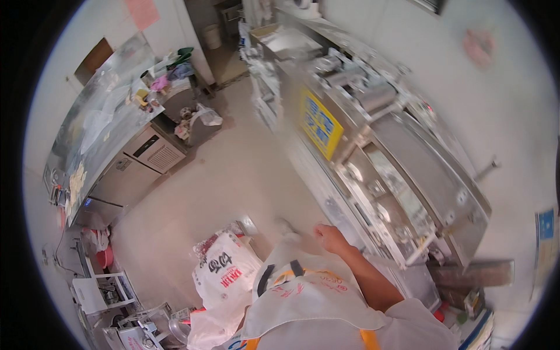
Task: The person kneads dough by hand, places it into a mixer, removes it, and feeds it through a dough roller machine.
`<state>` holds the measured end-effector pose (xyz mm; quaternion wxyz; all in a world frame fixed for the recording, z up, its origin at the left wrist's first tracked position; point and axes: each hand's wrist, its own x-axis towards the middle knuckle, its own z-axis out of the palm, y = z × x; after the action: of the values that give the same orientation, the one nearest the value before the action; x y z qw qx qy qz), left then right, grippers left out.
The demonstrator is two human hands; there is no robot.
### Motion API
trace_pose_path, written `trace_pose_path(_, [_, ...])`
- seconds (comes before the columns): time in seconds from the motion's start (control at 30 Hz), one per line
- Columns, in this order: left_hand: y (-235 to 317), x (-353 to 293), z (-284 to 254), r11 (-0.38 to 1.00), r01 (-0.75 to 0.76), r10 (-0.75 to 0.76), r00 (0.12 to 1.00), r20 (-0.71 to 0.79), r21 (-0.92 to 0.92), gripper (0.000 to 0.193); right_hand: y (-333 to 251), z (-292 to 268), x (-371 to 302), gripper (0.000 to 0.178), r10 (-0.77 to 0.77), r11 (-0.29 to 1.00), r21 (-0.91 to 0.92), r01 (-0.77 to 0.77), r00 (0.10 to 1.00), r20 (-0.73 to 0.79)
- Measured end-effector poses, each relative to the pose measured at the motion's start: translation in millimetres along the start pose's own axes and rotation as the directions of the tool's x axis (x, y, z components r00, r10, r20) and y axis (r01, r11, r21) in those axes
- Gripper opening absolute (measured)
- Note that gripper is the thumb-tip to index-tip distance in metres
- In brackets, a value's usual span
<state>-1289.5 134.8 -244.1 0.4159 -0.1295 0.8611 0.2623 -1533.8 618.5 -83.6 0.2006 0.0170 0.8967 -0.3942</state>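
A: Your right hand (331, 238) is in front of your apron (309, 300), near the steel machine (458, 189), its fingers curled into a loose fist; nothing shows in it.

B: Your left hand is out of view, so nobody can tell whether it's wide, narrow or gripping. The white printed bag (224, 271) is at your left side, just beside the apron.

A: Perhaps it hangs from that hidden hand or arm, which would leave your right one free; you can't see its handles here, though.

B: Your machine lies along the wall, probably so you have a walkway between it and the steel counter (96, 154).

A: Now your counts: one visible hand, one machine, one yellow sign (321, 123) on its side, one bucket (212, 36) through the doorway.

B: And you have at least one white bag; the paler plastic below may be a second or the same one. You can't tell from this.
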Motion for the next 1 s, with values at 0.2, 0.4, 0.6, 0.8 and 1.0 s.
trace_pose_path(0.2, [67.0, 143.4, -144.3, 0.774, -0.380, 0.517, 0.841, -0.159, 0.507, 0.015, -97.7, -12.4, 151.0, 0.021, -0.121, 0.977, -0.151, 0.150, 0.975, 0.185])
trace_pose_path(0.4, [154.9, 224.8, -369.5, 0.687, -0.265, -0.174, 0.844, -0.507, -0.677, 0.014, -168.6, -7.8, 318.8, 0.025, -0.224, 0.953, -0.158, 0.259, 0.952, 0.210])
trace_pose_path(0.6, [117.6, 264.7, -443.6, 0.661, -0.147, -0.382, 0.778, -0.499, -0.736, 0.014, -246.5, 41.1, 498.0, 0.019, -0.286, 0.908, -0.176, 0.380, 0.870, 0.402])
trace_pose_path(0.8, [38.9, 223.9, -373.5, 0.841, 0.370, -0.460, 0.874, -0.159, -0.396, 0.017, -381.7, 102.7, 650.5, 0.019, -0.353, 0.838, -0.159, 0.522, 0.741, 0.571])
trace_pose_path(1.0, [2.3, 259.3, -381.9, 0.947, 0.320, -0.316, 0.940, -0.129, 0.005, 0.025, -551.9, 162.4, 746.1, 0.019, -0.390, 0.821, -0.115, 0.560, 0.697, 0.602])
